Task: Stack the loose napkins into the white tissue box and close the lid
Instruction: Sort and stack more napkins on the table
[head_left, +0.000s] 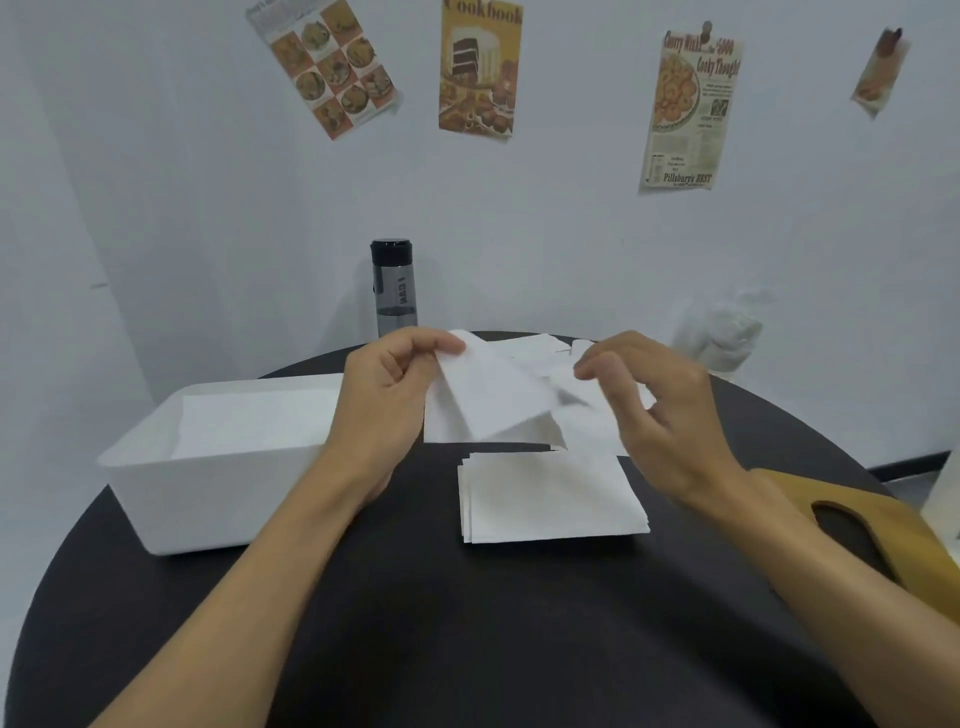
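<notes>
Held item: one thin white paper napkin (498, 400), lifted above the round dark table (467, 623), between both hands.
Left hand (384, 395): thumb and forefinger pinched tight on the napkin's upper corner.
Right hand (670, 415): fingers loosely curled at the napkin's far side; blurred, cannot tell if it grips.
Other napkins: squared white stack (550, 499) flat on the table near the person; loose sheets (535, 345) behind the hands.
White rectangular plastic tissue box (208, 499): open, left of the hands, some sheets already inside.
Lid: tan wooden slotted panel (919, 545), off the box, at the table's right edge under the right forearm.
Handling: very light, limp, tears and creases easily. Best taken by two opposite corners or edges and kept taut and flat.
Edges: box walls upright, so sheets likely need lowering straight in to avoid folding on the rim.
Room: open table in front; the grey bottle with black cap (393, 291) stands behind, well clear of the leftward path.
</notes>
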